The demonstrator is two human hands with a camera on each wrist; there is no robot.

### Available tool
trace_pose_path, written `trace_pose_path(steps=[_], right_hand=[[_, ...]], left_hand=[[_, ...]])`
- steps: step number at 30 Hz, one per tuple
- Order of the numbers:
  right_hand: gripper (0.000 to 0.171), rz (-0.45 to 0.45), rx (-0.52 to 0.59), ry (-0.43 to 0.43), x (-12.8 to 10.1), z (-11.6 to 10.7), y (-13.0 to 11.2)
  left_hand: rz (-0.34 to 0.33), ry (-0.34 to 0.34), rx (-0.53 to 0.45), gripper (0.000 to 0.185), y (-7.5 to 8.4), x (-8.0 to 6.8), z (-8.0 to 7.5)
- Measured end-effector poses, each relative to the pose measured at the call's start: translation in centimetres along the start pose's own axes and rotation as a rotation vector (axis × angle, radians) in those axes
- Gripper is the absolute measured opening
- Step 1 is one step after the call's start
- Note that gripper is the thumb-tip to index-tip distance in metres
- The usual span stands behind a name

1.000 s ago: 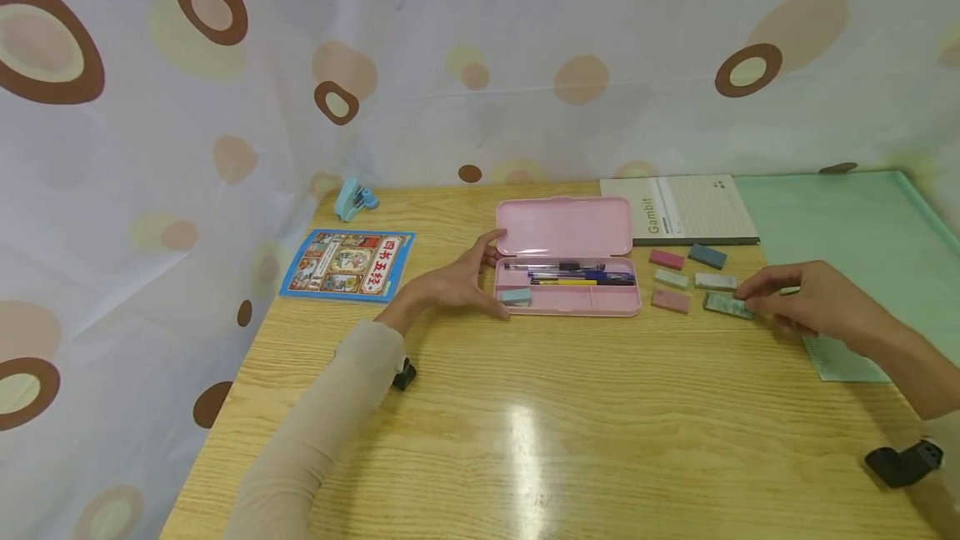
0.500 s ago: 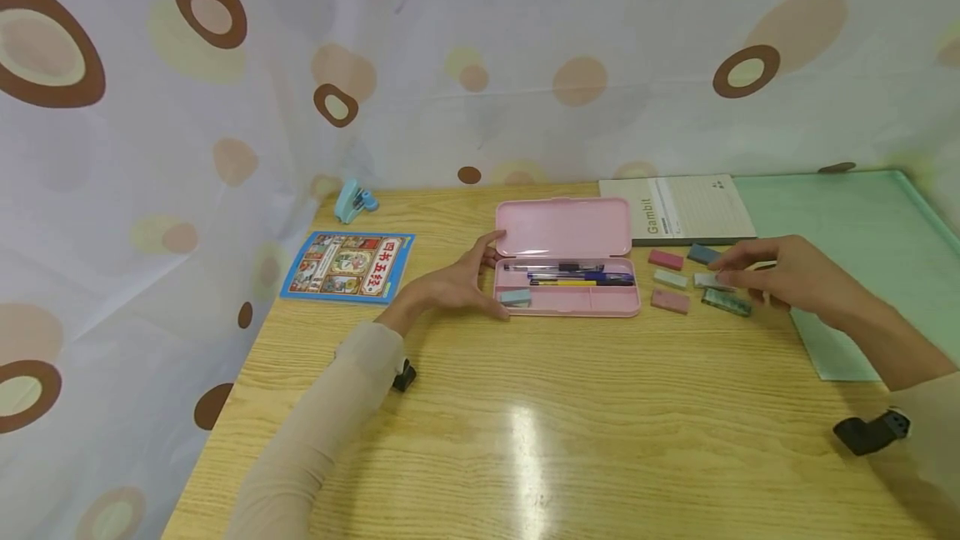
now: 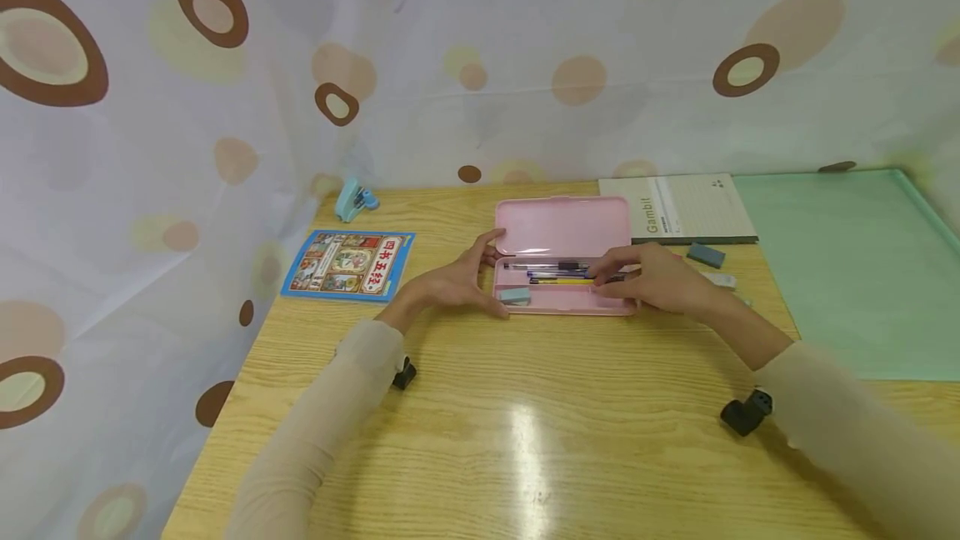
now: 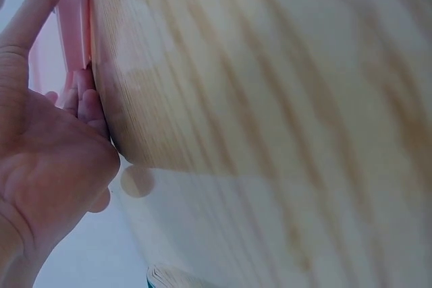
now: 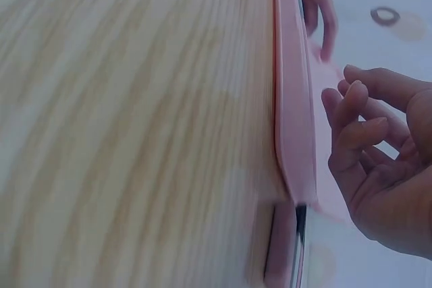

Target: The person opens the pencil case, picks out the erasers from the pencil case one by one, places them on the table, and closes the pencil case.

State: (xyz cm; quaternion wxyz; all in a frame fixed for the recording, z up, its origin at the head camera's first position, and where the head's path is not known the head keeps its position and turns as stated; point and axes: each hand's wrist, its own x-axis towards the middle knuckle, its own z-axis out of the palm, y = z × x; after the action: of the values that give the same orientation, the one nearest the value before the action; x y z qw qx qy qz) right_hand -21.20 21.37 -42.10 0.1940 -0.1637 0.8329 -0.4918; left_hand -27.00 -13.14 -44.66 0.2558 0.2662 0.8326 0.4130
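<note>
Pink pencil case [image 3: 564,269] lies open on the table — lid back, pens [image 3: 558,273] and a blue eraser [image 3: 515,296] inside.

right hand [image 3: 651,283]: covers the right end of the pink pencil case [image 3: 564,227] tray; whether the fingertips pinch anything cannot be told
erasers: those beside the case mostly hidden behind that hand; only a blue-grey eraser [image 3: 706,254] and a white eraser [image 3: 720,279] show
pens [image 3: 551,273]: right ends hidden
right wrist view: blurred, fingers [image 5: 358,133] cut by the edge
left hand [image 4: 47,160]: cut off at the picture's edge
</note>
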Motion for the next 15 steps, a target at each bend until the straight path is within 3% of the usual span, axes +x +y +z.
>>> trace_pose_path(steps=[4, 10, 15], right_hand=[[0.025, -0.034, 0.046, -0.022, 1.8, 2.1, -0.9], [0.027, -0.120, -0.053, -0.004, 4.1, 5.1, -2.1], [0.029, -0.110, -0.073, 0.005, 5.4, 6.9, -2.9]], left_hand=[[-0.004, 0.000, -0.006, 0.126, 0.1, 0.0, -0.1], [-0.007, 0.005, -0.005, 0.126, 0.0, 0.0, -0.1], [-0.008, 0.004, -0.001, 0.125, 0.1, 0.0, 0.0]])
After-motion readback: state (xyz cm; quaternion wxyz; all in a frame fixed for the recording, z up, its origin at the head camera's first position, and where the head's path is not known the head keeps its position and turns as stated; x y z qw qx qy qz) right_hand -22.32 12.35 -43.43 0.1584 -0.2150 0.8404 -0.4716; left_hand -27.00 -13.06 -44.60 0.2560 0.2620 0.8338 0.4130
